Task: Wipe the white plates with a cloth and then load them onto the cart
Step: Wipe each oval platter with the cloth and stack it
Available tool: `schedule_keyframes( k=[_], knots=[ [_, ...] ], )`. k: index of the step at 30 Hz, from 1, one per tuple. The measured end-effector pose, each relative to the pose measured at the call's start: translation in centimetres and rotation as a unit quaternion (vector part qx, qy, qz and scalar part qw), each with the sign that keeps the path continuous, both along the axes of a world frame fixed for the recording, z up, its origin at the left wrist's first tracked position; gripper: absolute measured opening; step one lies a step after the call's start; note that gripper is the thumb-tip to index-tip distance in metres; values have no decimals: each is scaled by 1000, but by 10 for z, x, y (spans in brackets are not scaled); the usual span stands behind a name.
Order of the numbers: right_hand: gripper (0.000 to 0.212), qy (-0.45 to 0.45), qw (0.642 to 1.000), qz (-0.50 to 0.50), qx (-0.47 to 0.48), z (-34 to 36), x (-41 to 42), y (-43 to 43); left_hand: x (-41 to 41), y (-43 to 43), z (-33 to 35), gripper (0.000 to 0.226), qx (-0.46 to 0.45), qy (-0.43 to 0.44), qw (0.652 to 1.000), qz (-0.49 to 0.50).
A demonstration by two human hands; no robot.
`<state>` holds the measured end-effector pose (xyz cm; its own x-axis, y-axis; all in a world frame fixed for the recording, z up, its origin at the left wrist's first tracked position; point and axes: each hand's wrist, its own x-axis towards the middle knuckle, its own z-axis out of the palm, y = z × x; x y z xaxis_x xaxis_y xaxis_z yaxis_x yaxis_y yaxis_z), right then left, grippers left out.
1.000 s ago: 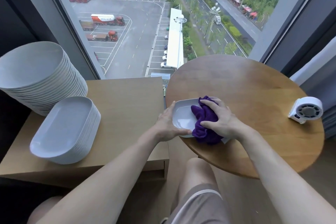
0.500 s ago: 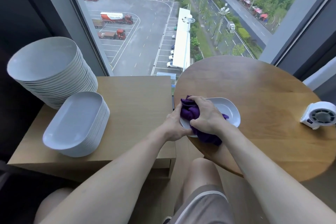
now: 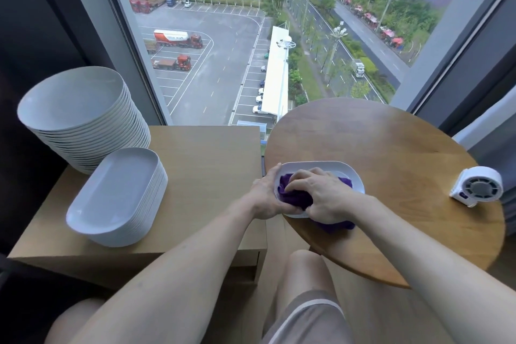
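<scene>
Your left hand (image 3: 264, 195) grips the plate (image 3: 350, 177) rim; your right hand (image 3: 321, 195) bunches the cloth (image 3: 290, 195). Plate's likely slick, breakable. Lift by both rims.

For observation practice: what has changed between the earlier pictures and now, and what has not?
The right hand swept the purple cloth from the right end of the plate to its left, then back towards the middle. The left hand still grips the plate's left rim. The round stack, oval stack and fan stayed put.
</scene>
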<state>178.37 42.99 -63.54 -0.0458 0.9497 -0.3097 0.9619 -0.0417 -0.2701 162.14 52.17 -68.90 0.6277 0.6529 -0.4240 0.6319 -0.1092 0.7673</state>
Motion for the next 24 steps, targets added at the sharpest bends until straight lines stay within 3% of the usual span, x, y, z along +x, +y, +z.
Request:
schedule_keyframes(
  k=[6, 11, 18, 24],
  knots=[
    [72, -52, 994, -92, -32, -1, 58, -33, 0, 4, -5, 128, 4, 8, 1000, 6],
    [87, -91, 977, -195, 2, -18, 85, -40, 1, 5, -12, 130, -6, -12, 1000, 5],
    [63, -127, 961, -241, 50, -33, 61, -2, 1, 4, -17, 132, -24, -37, 999, 10],
    [53, -105, 970, -205, 75, -29, 31, 23, 1, 2, -17, 137, -39, -45, 998, 9]
  ],
)
